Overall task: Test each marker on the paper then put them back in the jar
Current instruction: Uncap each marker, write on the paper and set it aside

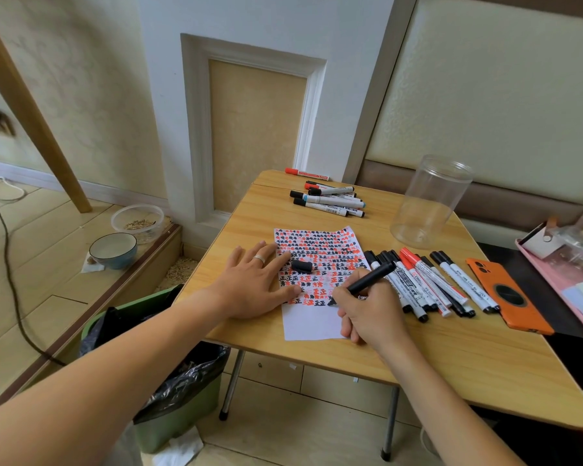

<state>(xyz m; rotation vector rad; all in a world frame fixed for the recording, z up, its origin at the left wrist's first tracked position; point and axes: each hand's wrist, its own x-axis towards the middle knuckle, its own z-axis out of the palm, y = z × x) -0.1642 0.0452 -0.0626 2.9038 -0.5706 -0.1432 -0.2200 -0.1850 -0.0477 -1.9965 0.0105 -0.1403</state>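
Head view, looking down on a small wooden folding table [367, 358]. At its middle, a white sheet of paper [312, 326], crowded from the top edge almost to the bottom with rows of small red and black test marks (only the lowest strip left blank). Pressed flat on the paper's left edge, the left hand [256, 284], fingers straight and spread, a ring on one finger. Just beyond its fingertips, lying loose on the marks, a black cap [302, 266]. At the paper's lower right, the right hand [371, 314], fingers curled round a black marker [371, 279], uncapped, barrel slanting up to the right, tip down on the last row of marks. Just right of the paper, a row of capped markers [431, 284], white barrels, black caps mostly, two red ones among them, lying side by side. At the table's far edge, a smaller heap of markers [330, 198], black, red and blue caps. Far right corner, a clear plastic jar [431, 203], upright, nothing visible inside. Beside the row, an orange phone [509, 295] face down. On the floor to the left, a green bin [179, 391] with a black liner and a bowl [113, 249].
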